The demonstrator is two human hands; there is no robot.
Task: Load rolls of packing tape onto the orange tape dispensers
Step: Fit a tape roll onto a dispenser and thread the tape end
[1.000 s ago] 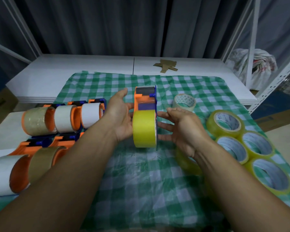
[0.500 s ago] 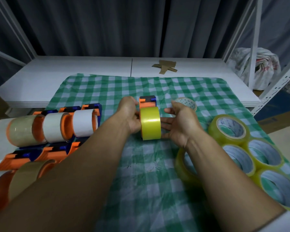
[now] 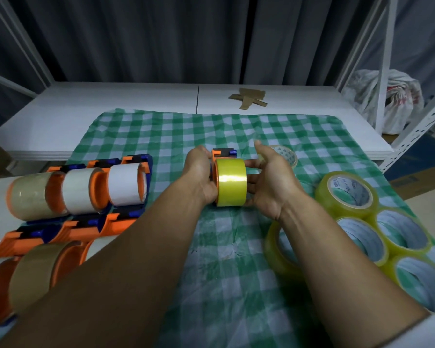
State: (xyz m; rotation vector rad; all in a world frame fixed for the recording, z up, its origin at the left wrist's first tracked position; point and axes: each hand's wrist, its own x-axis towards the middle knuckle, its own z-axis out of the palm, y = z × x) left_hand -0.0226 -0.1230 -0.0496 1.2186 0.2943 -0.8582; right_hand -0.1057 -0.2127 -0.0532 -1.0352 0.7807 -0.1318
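At the centre of the frame, a yellow tape roll (image 3: 231,182) is seen standing on edge against an orange dispenser (image 3: 222,153), whose orange and blue front end shows just above the roll. The dispenser is gripped from its left side by the left hand (image 3: 200,172), with fingers curled over it. The roll's right face is touched by the straight fingers of the right hand (image 3: 271,182), whose palm is open. All of this is held over a green checked cloth (image 3: 236,247) spread on the white tabletop (image 3: 111,104). Loaded dispensers (image 3: 81,192) are lined up at the left of the frame. Loose yellow rolls (image 3: 347,194) lie flat at the right.
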